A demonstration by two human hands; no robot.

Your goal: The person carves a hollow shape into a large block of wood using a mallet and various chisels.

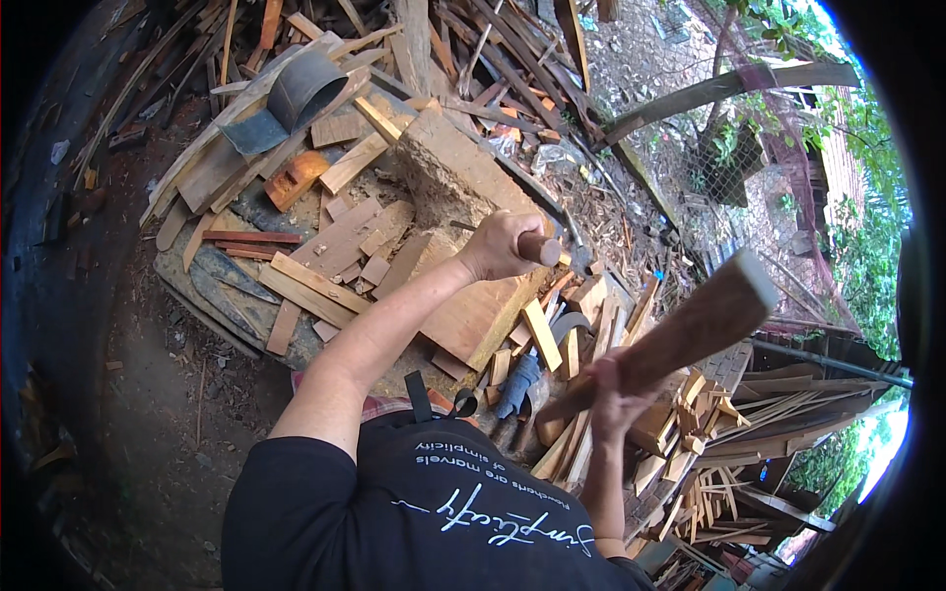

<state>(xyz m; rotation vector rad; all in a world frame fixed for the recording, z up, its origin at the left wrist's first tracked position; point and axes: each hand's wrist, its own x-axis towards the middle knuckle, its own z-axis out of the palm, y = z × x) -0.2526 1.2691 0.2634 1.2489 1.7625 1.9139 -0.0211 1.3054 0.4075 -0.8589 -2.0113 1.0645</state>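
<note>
My left hand (489, 246) is closed around the round wooden handle of a chisel (539, 249). Its thin dark blade points left, into the hollowed part of a large wooden block (458, 163); whether the tip touches the wood is hard to tell. The hollow has a rough, chipped surface, while the block's near part is smooth and pale. To the right, my right hand (617, 396) grips a heavy wooden mallet (695, 320) by its narrow end. The mallet's thick head is raised, apart from the chisel handle.
Offcuts and shavings cover the worktable (222, 320) around the block. An orange-brown wooden piece (296, 180) and a curved dark sheet (307, 87) lie at the far left. A blue cloth-like roll (517, 386) lies near my body. Scrap wood is piled behind and at right.
</note>
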